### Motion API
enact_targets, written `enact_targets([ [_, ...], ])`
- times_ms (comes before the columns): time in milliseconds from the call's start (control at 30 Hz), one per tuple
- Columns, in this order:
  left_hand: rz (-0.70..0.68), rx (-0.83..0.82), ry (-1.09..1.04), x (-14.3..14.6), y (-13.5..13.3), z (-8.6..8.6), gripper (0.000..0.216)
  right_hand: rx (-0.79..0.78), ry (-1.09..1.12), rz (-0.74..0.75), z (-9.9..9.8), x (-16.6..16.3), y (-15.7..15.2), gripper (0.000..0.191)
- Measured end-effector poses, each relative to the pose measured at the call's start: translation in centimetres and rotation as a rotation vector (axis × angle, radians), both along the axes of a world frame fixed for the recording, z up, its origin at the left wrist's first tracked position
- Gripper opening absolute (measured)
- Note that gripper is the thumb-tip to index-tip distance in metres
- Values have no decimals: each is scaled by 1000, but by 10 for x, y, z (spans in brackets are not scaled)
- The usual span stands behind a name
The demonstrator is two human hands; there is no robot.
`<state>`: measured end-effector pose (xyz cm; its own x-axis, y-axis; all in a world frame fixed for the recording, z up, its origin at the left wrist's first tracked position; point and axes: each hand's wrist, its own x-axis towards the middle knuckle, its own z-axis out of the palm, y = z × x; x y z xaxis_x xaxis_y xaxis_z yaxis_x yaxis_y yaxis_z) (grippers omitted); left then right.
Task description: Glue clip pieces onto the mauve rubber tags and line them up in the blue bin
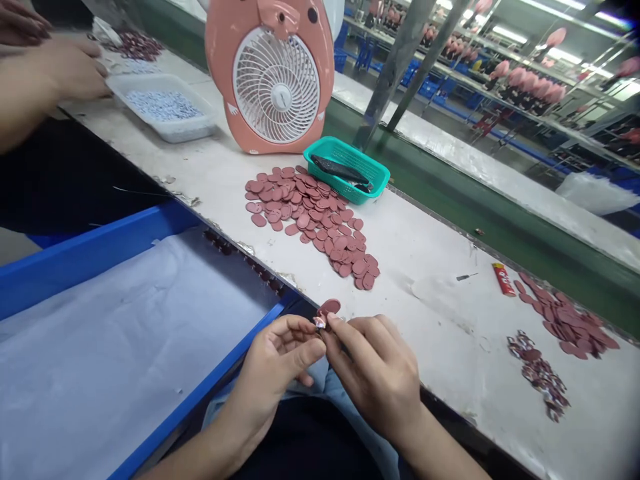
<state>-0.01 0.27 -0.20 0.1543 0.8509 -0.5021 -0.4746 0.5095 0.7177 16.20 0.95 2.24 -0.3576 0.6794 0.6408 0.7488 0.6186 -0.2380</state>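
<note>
My left hand and my right hand meet over my lap, just off the table's near edge. A flat reddish-brown oval piece sticks up from the pinched fingertips of my right hand. Between the fingertips of both hands is a small shiny white-and-red part, which my left thumb and fingers pinch; its exact kind is too small to make out. Beyond my hands spreads a pile of similar reddish ovals on the table.
A pink animal-shaped fan stands behind a green basket with a dark tool. Rightward lie a red tube-like packet, more ovals and small shiny parts. A lined blue crate is left; another person's hand is near a white tray.
</note>
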Motion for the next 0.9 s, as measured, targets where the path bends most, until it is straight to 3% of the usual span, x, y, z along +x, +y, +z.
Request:
enact_targets([
  [400,207,39,200,-12,4,-8,32,-30,57,50,-32,-37,15,17],
  [567,249,46,298,-28,7,-12,35,-36,78,81,-31,-47,13,22],
  [667,285,66,455,-57,26,-33,40,6,107,125,-23,-39,6,29],
  [767,329,83,677,-97,64,-69,36,18,130,91,-18,-22,1,37],
  [900,203,72,1020,-141,118,-120,25,42,119,4,-19,0,1,36],
])
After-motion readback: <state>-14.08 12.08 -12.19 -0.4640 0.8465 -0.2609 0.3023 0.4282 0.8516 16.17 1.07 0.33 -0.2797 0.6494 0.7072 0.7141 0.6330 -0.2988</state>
